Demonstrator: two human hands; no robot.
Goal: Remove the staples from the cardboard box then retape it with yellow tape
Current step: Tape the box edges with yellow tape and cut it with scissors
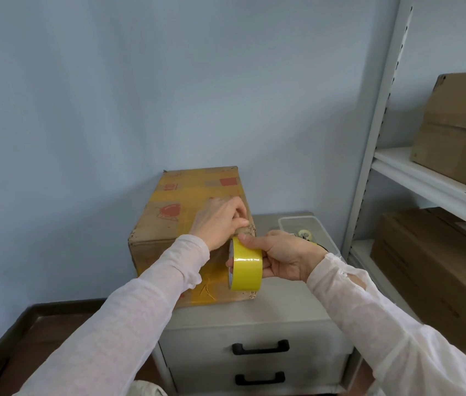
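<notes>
A worn cardboard box (pixel 174 212) with red prints and yellow tape strips across its top and near face stands on a small grey drawer cabinet (pixel 254 318). My right hand (pixel 286 257) grips a roll of yellow tape (pixel 247 265) held on edge against the box's near right corner. My left hand (pixel 221 220) lies on the box's top right edge, its fingers curled over the corner just above the roll. Whether it pinches the tape's end is hidden by the fingers.
A clear plastic tub (pixel 309 228) holding another tape roll sits on the cabinet behind my right hand. A white metal shelf rack (pixel 414 175) at the right carries large cardboard boxes (pixel 460 132). The blue wall stands close behind the box.
</notes>
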